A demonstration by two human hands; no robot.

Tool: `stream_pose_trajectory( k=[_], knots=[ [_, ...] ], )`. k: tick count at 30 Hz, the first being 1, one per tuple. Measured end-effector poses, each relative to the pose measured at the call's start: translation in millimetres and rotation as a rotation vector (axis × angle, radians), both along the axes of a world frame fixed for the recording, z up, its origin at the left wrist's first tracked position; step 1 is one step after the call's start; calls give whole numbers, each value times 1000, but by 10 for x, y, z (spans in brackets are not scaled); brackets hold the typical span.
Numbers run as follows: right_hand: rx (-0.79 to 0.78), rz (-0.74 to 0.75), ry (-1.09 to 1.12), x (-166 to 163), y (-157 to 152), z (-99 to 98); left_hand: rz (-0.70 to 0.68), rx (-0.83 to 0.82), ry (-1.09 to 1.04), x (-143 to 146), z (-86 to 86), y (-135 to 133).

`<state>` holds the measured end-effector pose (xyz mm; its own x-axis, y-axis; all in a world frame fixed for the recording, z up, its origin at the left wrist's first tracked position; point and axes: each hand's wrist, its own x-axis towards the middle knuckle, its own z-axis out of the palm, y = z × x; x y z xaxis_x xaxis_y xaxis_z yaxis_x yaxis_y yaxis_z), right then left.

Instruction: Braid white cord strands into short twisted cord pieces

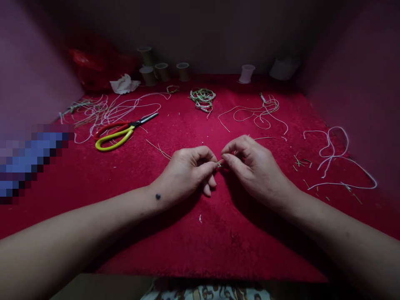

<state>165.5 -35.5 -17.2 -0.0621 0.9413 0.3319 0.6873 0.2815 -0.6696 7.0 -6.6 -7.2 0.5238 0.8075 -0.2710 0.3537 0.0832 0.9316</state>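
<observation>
Over the middle of the red cloth, my left hand (195, 168) pinches a small bunch of thin cords (220, 163) between thumb and forefinger. My right hand (250, 162) is closed on the same cords from the other side, its fingertips close to those of the left. Loose cord ends (158, 149) stick out to the left behind my left hand, and another strand (268, 138) runs out past my right hand. Most of the held part is hidden by my fingers.
Scissors (125, 131) with red and yellow handles lie left, beside tangled cords (109, 109). A braided green-white coil (202, 99) lies behind my hands. More cords (265, 109) and a white cord (333, 156) lie right. Several spools (246, 74) line the back near crumpled tissue (125, 84).
</observation>
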Motion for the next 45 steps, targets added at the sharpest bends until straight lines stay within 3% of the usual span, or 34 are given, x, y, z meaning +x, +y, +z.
stream_pose_trajectory(
  k=[5,9,20,34,45],
  knots=[
    [148,2,-31,6,-73,86,11,-68,-16,4,18,14],
    [77,63,-115,-46,-118,54,-6,-59,-46,-11,-7,24],
    [27,-35,-258,-97,-106,-47,-22,-72,-40,-16,27,31],
    [38,11,-276,-108,-69,-101,-24,-92,-40,-2,17,48],
    [-38,38,-281,-51,-46,-60,-35,-115,-63,-17,17,59]
  ],
)
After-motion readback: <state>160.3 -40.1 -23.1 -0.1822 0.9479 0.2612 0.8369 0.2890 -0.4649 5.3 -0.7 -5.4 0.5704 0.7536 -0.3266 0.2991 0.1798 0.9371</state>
